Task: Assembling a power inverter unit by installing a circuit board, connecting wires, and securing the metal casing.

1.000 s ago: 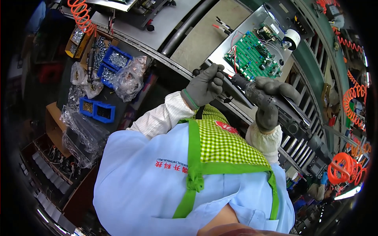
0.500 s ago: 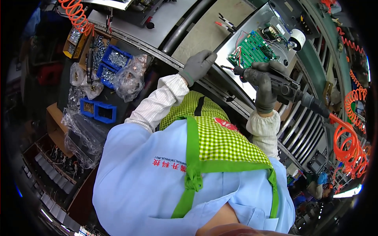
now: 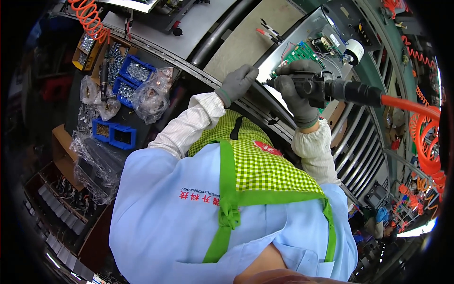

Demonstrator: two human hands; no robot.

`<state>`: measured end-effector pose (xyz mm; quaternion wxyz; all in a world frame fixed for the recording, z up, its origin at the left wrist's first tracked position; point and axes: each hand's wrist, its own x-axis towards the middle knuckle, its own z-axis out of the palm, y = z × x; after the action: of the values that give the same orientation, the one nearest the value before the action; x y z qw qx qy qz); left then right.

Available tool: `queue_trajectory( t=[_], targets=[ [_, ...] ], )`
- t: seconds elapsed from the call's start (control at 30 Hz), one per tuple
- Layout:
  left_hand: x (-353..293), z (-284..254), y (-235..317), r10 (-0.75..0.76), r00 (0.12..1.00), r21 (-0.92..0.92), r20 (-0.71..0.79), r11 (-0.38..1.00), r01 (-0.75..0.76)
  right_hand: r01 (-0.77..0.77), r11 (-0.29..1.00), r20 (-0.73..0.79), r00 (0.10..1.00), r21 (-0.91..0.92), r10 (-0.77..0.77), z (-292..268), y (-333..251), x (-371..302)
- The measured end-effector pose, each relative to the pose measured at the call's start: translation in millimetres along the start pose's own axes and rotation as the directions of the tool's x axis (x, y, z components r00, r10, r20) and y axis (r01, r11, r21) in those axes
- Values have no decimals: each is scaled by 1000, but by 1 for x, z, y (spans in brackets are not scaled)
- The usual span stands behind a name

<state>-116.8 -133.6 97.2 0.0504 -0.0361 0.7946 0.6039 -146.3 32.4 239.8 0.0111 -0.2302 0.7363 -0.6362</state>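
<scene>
Right hand (image 3: 294, 97) was clamped on the driver (image 3: 331, 90), tip at the green board (image 3: 298, 53). Left hand (image 3: 236, 84), fingers loosely curled and holding nothing, rested on the tray (image 3: 279, 49) edge. Fastening looked mid-way; screws left could not be told.

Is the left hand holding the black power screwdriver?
No, the right hand grips the black power screwdriver; the left hand rests on the metal tray edge.
</scene>
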Motion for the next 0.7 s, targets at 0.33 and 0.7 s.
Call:
queue_trajectory(
  t=[0.33,0.7],
  targets=[
    [-2,13,-5,-50,998,-56,29,997,52,-1,995,-84,996,98,9,-3,-6,-15],
    [-46,50,21,-360,931,-277,-54,902,332,-233,964,-245,949,-125,197,-253,-87,56]
  ],
)
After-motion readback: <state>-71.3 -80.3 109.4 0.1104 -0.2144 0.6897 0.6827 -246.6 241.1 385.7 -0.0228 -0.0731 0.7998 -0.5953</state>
